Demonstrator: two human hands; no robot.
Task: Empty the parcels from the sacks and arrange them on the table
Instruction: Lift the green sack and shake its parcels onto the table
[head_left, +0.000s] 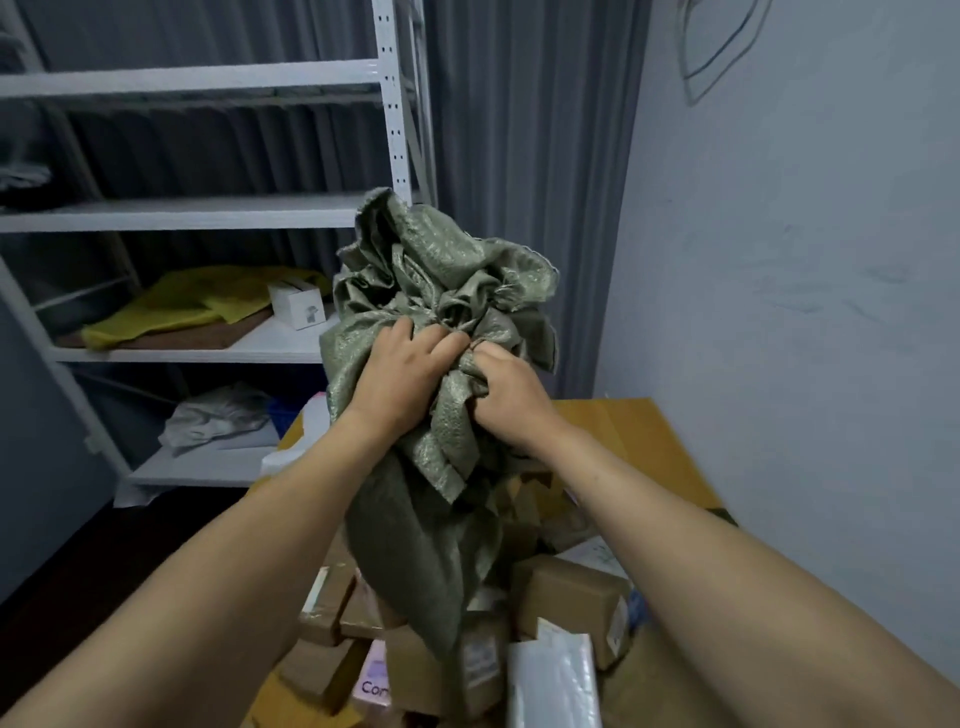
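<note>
a: where is the sack hanging right now?

b: the green woven sack (447, 280) is hanging in the air over the bench (649, 431). its upper part is bunching into a crumpled wad, and its lower end is drooping onto the heap of parcels (571, 597).

a: and what are the hands doing?

b: the left grip (400, 374) is clenching the fabric from the left, with its fingers digging into the folds. the right grip (509, 395) is clutching the same wad from the right. their fingertips are nearly meeting in the middle, and both forearms are reaching forward and up.

a: how are the parcels lying?

b: they are lying in a loose heap on the near part of the bench, mostly brown cardboard boxes leaning against each other. a white plastic mailer (553, 680) is lying at the near right, and a pink packet (375, 683) is peeking out at the near left. whether anything is sitting inside the sack, i cannot tell.

a: what is standing behind?

b: a white metal shelf rack (208, 213) is standing to the left. it is carrying a yellow sheet (197, 301), a small white box (297, 304), and a grey bag (218, 415) lower down. a grey curtain (519, 156) is hanging behind it, beside a pale wall (779, 260).
</note>
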